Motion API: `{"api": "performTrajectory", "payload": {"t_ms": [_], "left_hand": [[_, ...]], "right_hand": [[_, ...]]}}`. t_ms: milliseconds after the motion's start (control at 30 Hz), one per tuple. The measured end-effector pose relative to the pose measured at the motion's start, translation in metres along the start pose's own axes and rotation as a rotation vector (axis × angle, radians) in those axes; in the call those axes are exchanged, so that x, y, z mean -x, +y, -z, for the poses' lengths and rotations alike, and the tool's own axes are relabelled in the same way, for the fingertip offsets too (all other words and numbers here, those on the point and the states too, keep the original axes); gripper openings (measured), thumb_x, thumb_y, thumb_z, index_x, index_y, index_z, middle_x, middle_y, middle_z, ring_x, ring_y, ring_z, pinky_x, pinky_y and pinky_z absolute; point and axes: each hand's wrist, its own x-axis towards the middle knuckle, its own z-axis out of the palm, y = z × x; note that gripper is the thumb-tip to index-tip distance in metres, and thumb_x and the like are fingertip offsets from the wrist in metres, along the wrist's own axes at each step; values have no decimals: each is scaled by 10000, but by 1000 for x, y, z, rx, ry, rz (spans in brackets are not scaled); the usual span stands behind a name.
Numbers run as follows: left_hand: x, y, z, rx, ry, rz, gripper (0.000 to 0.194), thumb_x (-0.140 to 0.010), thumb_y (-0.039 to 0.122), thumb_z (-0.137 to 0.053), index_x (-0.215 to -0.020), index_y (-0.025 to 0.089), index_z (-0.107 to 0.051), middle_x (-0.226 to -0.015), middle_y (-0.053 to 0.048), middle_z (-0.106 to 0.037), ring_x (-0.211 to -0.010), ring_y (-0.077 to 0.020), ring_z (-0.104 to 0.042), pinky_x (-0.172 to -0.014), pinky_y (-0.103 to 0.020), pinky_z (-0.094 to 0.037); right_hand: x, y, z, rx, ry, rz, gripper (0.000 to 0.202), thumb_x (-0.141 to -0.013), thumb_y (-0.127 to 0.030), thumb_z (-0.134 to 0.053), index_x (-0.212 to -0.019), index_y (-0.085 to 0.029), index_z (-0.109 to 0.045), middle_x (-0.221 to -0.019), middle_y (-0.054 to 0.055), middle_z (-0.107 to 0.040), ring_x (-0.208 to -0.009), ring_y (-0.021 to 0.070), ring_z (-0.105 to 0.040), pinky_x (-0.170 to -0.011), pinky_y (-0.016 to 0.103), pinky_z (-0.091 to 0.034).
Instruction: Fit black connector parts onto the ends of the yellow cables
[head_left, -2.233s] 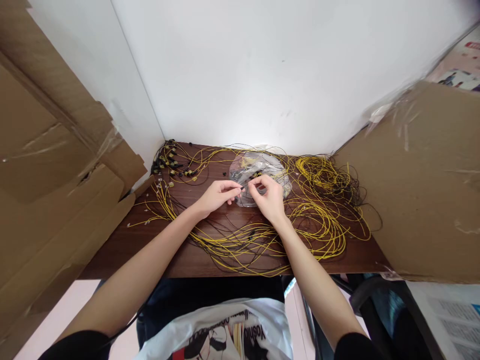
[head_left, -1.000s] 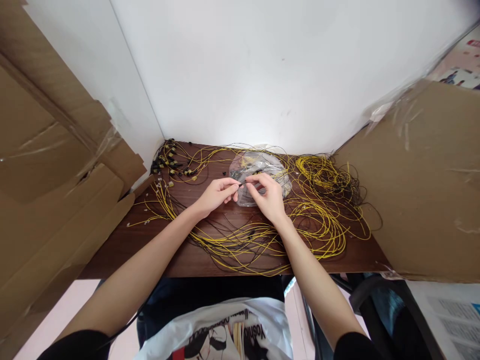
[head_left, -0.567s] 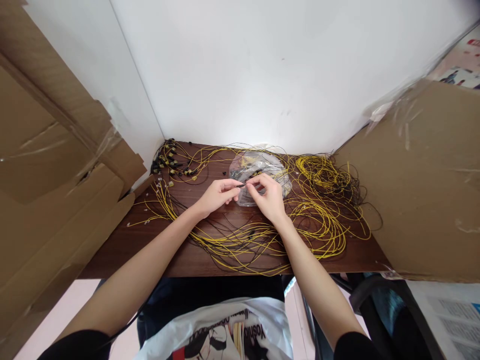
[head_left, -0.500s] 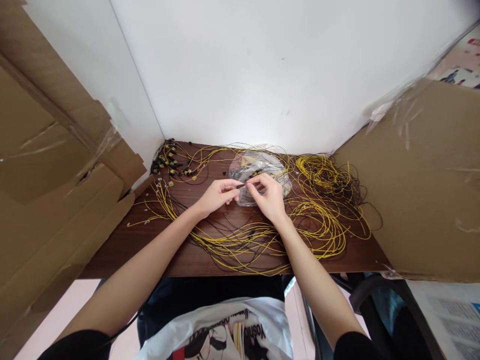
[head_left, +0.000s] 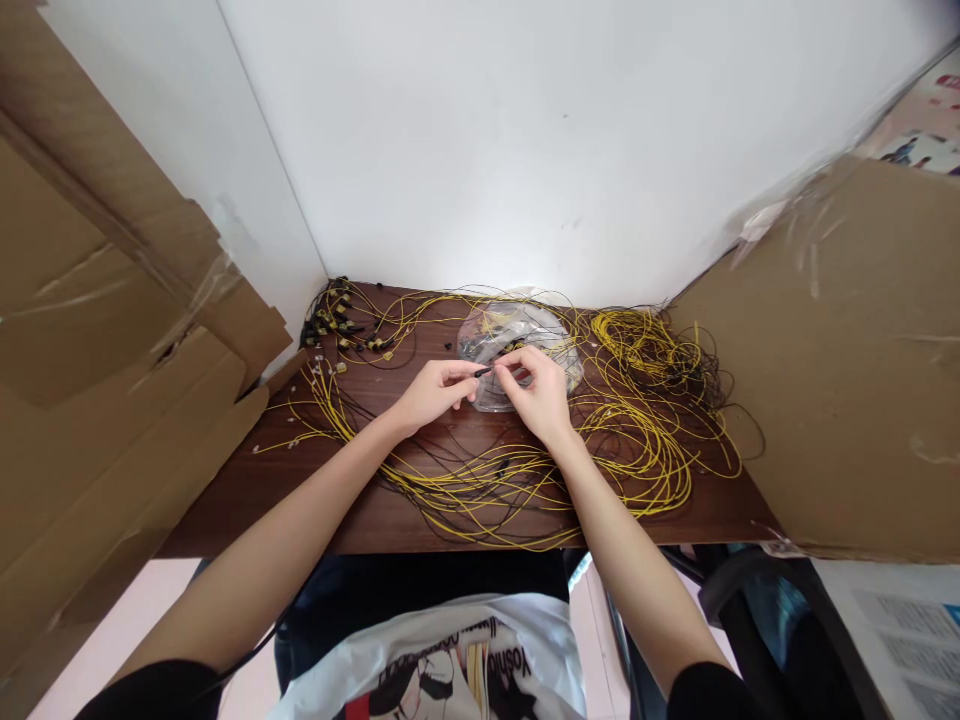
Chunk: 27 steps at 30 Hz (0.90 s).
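Observation:
A small black connector piece (head_left: 482, 372) is pinched between the thumb and fingers of my left hand (head_left: 437, 393). Its far end points toward my right hand (head_left: 537, 388), whose thumb and forefinger are pressed together close to it. What the right fingertips grip is too small to make out, though thin wires run nearby. Both hands are over the table, in front of a clear plastic bag (head_left: 486, 398) with small parts in it. Below my forearms, a long bundle of yellow and black wires (head_left: 465, 485) curves across the tabletop.
On the right lies a tangled coil of yellow and black wires (head_left: 637, 345). Several black connectors with yellow tags (head_left: 330, 320) are heaped at the back left. Cardboard sheets (head_left: 840, 380) stand on both sides, and a white wall (head_left: 487, 150) rises behind the brown table (head_left: 225, 510).
My left fingers have shifted very slightly around the black connector piece, showing a bit more of it. Both arms and the wires stay in place.

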Motion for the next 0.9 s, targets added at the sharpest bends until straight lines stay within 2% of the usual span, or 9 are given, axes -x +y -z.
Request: {"api": "performTrajectory", "payload": {"t_ms": [367, 600, 767, 900], "left_hand": [[0, -3, 1, -38, -25, -21, 308, -747, 283, -568, -973, 101, -669, -606, 11, -530, -502, -68, -425, -478, -189, -358], [-1, -6, 3, -86, -48, -42, 222, -760, 282, -546, -825, 106, -664, -634, -1, -562, -514, -69, -445, -494, -188, -359], [0, -5, 3, -164, -32, -42, 235, -769, 295, -529, -695, 106, -647, -632, -13, -592, -486, -58, -399, -467, -181, -319], [-1, -7, 3, -178, -40, -60, 238, -769, 291, -520, -676, 110, -642, -630, -11, -594, -487, -59, -399, -464, -177, -314]], "right_hand": [[0, 0, -1, -7, -2, 0, 133, -831, -203, -529, -769, -194, -646, -816, 32, -651, -723, 155, -580, -654, 278, -465], [0, -1, 0, -10, -8, 9, 128, -826, -190, -531, -759, -192, -641, -805, 28, -650, -714, 150, -578, -655, 273, -461], [0, -1, 0, -6, -16, 2, 121, -827, -190, -528, -774, -192, -637, -796, 24, -648, -719, 149, -573, -668, 275, -458], [1, 1, -1, -11, -19, 2, 115, -826, -194, -529, -783, -189, -635, -799, 24, -646, -714, 148, -573, -666, 274, -459]]}}
